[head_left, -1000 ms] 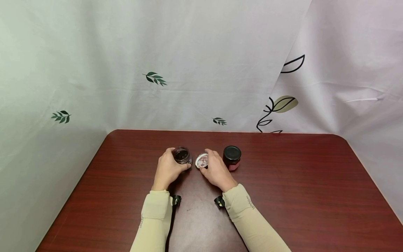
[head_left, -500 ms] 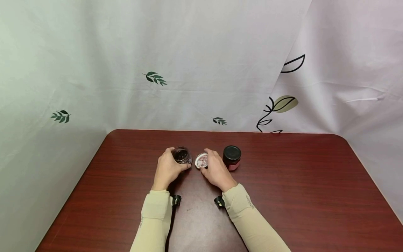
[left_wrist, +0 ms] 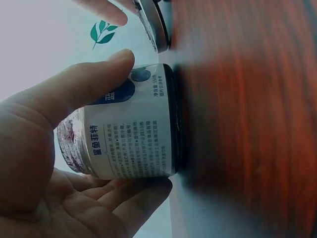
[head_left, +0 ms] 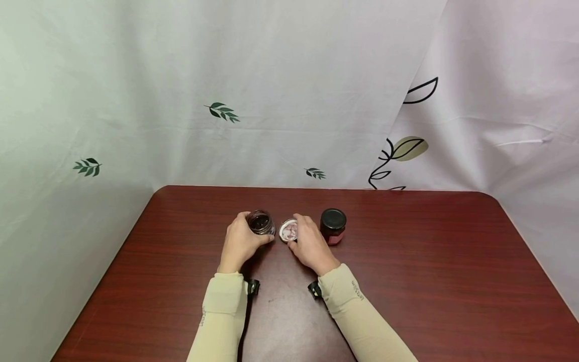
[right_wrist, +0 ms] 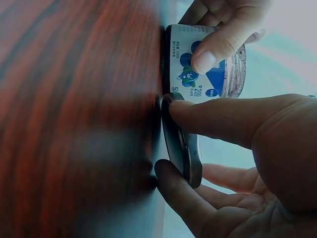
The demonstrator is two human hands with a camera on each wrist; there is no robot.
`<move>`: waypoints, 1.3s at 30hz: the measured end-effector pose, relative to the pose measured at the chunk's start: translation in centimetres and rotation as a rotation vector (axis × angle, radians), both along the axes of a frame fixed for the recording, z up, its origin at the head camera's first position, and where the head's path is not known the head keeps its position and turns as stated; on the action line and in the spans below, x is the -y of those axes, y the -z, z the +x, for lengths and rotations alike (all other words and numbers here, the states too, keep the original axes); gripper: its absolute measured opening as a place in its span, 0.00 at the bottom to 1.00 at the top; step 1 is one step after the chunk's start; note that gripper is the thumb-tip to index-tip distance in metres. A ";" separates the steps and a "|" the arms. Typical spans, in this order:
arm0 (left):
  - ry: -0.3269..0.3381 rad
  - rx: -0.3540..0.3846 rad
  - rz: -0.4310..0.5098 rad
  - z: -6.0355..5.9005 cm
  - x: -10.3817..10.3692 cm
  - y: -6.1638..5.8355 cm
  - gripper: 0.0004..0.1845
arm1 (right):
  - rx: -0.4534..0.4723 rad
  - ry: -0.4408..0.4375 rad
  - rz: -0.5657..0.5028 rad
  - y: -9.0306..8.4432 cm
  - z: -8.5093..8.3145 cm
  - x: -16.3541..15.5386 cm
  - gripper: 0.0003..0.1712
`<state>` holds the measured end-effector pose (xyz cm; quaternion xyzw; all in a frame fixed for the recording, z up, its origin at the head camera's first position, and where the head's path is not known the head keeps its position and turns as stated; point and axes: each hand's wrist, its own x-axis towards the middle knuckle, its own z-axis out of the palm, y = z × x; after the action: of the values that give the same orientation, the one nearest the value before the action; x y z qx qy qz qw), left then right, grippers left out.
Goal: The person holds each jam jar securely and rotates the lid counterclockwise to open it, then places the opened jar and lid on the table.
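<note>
Now the left hand [head_left: 240, 243] curls round the open, white-labelled glass jar [head_left: 261, 222]; just beside the jar, the right hand [head_left: 309, 245] pinches its round metal lid [head_left: 289, 231]; beyond the lid stands a black-capped jar [head_left: 333, 226].

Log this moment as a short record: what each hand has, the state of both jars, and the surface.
left hand: grips the open jar, upright on the table
right hand: pinches the lid, inner side up, low at the table
second jar: black cap on, beside the right hand, untouched
surface: dark red wooden table
backdrop: white leaf-print curtain
</note>
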<state>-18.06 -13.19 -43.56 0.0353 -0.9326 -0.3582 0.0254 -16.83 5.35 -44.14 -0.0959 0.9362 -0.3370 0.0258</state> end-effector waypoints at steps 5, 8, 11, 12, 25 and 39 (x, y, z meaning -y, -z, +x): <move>0.001 0.005 -0.004 0.0 0.1 0.0 0.48 | -0.013 -0.004 0.017 0.0 0.0 0.0 0.41; -0.001 0.004 0.000 0.0 0.1 0.0 0.48 | -0.029 -0.007 0.028 0.1 0.0 0.1 0.41; 0.000 0.006 0.003 0.0 0.1 0.0 0.47 | -0.037 -0.010 0.038 0.2 0.0 0.1 0.42; 0.002 0.006 0.003 0.0 0.1 0.1 0.47 | -0.037 -0.011 0.041 0.2 0.0 0.1 0.42; 0.033 0.013 0.013 0.0 0.3 -0.2 0.49 | -0.062 -0.021 0.050 0.6 0.0 0.0 0.44; 0.073 0.038 0.117 -0.1 1.3 -0.7 0.52 | -0.066 -0.008 0.049 0.6 -0.1 0.1 0.43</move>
<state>-18.14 -14.47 -42.90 0.0092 -0.9112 -0.4118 -0.0076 -16.96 5.27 -44.73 -0.1098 0.9442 -0.3105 -0.0012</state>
